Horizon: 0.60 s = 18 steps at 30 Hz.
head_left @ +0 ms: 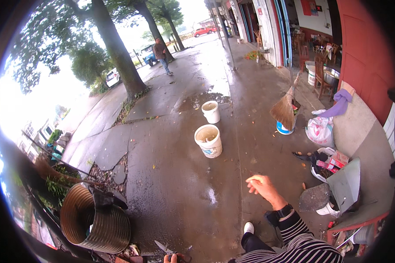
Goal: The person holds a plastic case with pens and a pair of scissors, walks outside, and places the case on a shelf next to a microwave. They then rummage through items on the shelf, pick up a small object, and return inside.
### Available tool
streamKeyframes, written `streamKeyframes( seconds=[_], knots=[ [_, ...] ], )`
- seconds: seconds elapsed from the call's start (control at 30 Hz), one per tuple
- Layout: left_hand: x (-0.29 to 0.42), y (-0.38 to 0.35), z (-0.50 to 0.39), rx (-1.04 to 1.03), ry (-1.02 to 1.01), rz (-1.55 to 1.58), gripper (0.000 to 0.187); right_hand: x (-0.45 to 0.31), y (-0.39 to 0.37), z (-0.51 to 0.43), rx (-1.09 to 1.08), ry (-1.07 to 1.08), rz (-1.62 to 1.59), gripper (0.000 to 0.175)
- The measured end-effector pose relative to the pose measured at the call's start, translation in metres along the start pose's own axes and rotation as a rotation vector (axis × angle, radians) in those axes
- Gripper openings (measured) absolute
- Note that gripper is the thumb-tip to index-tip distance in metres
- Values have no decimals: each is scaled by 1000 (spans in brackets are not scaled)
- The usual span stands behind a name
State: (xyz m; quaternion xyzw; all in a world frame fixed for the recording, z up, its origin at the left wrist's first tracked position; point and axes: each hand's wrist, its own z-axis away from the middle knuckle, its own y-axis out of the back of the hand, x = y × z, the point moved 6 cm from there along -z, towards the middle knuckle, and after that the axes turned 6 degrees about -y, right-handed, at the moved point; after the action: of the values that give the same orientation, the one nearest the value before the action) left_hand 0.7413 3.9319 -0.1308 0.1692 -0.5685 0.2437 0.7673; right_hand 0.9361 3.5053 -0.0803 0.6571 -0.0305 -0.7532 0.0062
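Note:
At the bottom edge of the head view, my left hand (171,258), mostly cut off, grips a pair of scissors (163,246) whose blades point up and to the left. My right hand (263,189) hangs over the wet pavement with its fingers loosely bent and slightly apart, holding nothing. A dark band circles that wrist below a striped sleeve. Ahead of me stand two white plastic buckets, the nearer one (209,141) with a blue label and the farther one (211,112) smaller. Pale contents show inside both.
A ribbed metal barrel (95,218) stands at the left with dark cloth on its rim. Along the right are a straw broom (284,108), a plastic bag (320,131), a metal dustpan (344,185) and a red door (368,42). A person (161,54) is near the trees.

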Motion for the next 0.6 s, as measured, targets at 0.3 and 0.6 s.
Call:
streamKeyframes(
  seconds=[0.3,0.6],
  knots=[
    [92,-173,-76,-221,-8,-8,8,12,110,-52,278,-107,-127,18],
    [99,-265,-186,-349,-32,-72,8,-19,159,-119,423,-54,-47,18]
  ],
)
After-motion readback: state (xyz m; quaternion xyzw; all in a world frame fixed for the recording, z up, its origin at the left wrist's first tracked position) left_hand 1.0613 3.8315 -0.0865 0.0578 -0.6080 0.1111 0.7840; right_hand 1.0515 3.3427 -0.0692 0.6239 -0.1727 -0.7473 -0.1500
